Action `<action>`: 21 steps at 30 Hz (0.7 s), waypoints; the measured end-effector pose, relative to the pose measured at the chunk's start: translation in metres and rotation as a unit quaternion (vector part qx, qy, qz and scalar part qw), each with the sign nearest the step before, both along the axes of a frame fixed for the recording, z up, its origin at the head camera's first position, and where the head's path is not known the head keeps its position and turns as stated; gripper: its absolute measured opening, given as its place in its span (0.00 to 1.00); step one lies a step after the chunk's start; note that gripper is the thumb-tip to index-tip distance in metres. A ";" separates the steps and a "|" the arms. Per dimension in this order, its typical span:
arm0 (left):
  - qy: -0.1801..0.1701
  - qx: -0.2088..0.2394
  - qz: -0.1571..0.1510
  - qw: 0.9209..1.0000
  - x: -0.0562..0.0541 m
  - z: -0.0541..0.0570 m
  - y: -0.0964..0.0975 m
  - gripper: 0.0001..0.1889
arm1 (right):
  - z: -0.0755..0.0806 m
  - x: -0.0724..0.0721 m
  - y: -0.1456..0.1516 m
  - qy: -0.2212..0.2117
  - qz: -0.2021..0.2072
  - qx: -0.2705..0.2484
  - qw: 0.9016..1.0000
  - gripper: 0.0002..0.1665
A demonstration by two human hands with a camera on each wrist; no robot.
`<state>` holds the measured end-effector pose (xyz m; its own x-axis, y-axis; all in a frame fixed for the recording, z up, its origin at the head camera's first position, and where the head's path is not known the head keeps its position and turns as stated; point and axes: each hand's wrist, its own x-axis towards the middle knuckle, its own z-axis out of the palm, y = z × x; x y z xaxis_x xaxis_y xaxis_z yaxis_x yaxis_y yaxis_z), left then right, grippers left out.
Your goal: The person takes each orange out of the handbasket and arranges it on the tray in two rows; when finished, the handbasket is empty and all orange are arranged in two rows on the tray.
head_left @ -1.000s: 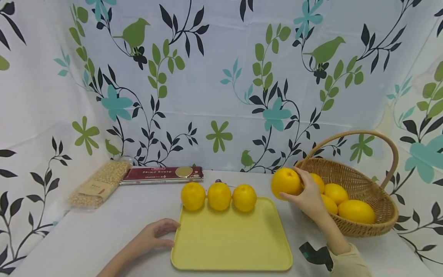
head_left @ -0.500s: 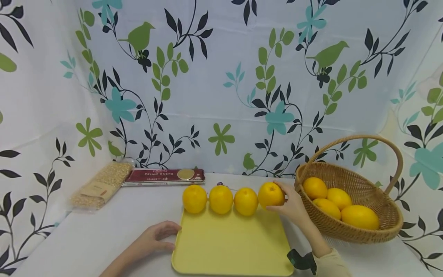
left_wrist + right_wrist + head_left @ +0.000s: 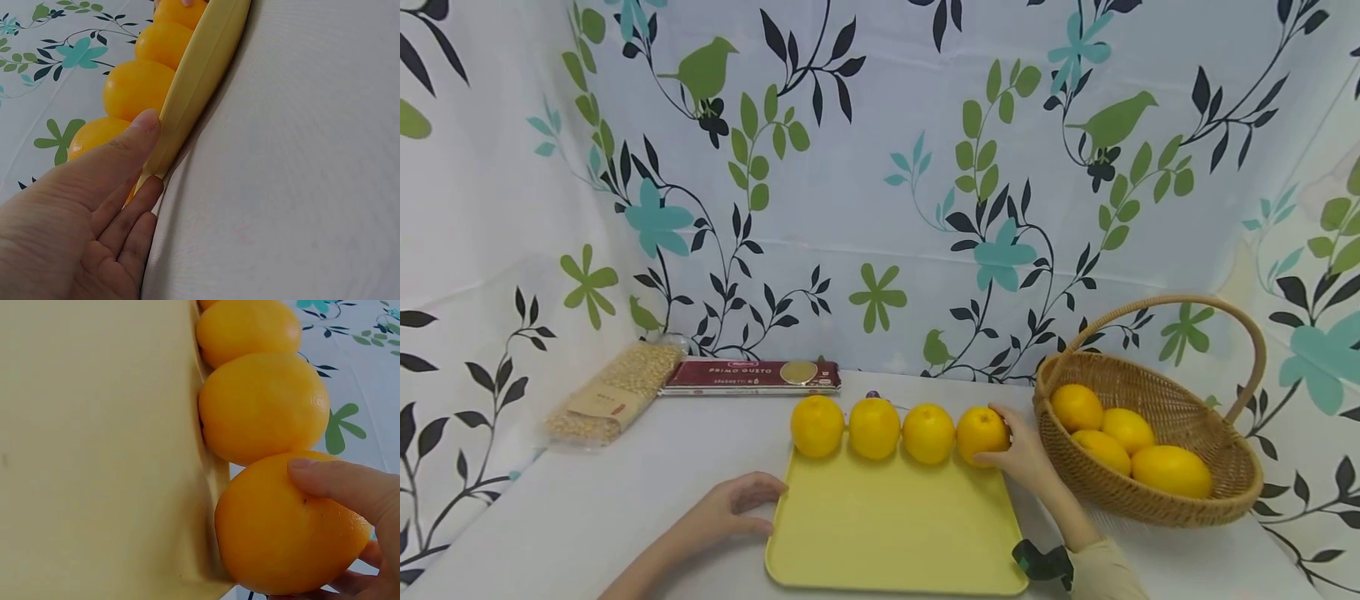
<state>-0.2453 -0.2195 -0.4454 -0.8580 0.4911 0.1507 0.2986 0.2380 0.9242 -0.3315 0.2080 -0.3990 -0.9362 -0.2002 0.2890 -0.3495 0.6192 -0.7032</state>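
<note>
My right hand point(image 3: 1024, 457) grips an orange point(image 3: 981, 435) at the right end of a row along the back edge of a yellow tray point(image 3: 895, 533). In the right wrist view the thumb lies on top of this orange and the fingers reach round its far side. Three more oranges point(image 3: 874, 428) stand to its left, side by side at the same edge. At the tray's left side, my left hand point(image 3: 733, 510) rests with fingers loosely bent; in the left wrist view its thumb and fingertips are right at the tray's side wall.
A wicker basket point(image 3: 1232, 467) with a tall handle stands to the right, holding several yellow-orange fruits point(image 3: 1172, 472). At the back left lie a dark red spaghetti pack point(image 3: 752, 377) and a clear bag of pale grains point(image 3: 617, 396). A patterned cloth point(image 3: 880, 208) hangs behind.
My right hand has carried the orange from beside the basket leftward and down to the end of the row. My left hand has stayed at the tray's left side.
</note>
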 end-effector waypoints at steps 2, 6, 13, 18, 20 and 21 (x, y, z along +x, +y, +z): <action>-0.004 -0.002 0.001 1.000 0.000 0.001 0.000 0.25 | -0.001 0.000 0.001 -0.007 0.004 -0.007 1.000 0.49; -0.009 -0.007 0.008 1.000 0.000 0.002 0.000 0.26 | -0.002 0.000 0.001 -0.030 0.013 -0.005 0.999 0.51; -0.010 -0.006 0.007 1.000 0.000 0.002 0.000 0.27 | -0.002 -0.001 0.000 -0.045 0.015 0.011 0.999 0.53; -0.014 -0.007 0.005 1.000 0.000 0.001 0.001 0.26 | -0.001 0.000 0.001 -0.047 0.018 0.013 0.999 0.53; -0.015 -0.010 0.007 1.000 0.000 0.001 0.001 0.26 | -0.001 0.001 0.001 -0.045 0.019 0.019 0.999 0.54; -0.016 -0.011 0.008 1.000 0.000 0.001 0.001 0.26 | -0.001 0.001 0.001 -0.047 0.018 0.021 0.999 0.54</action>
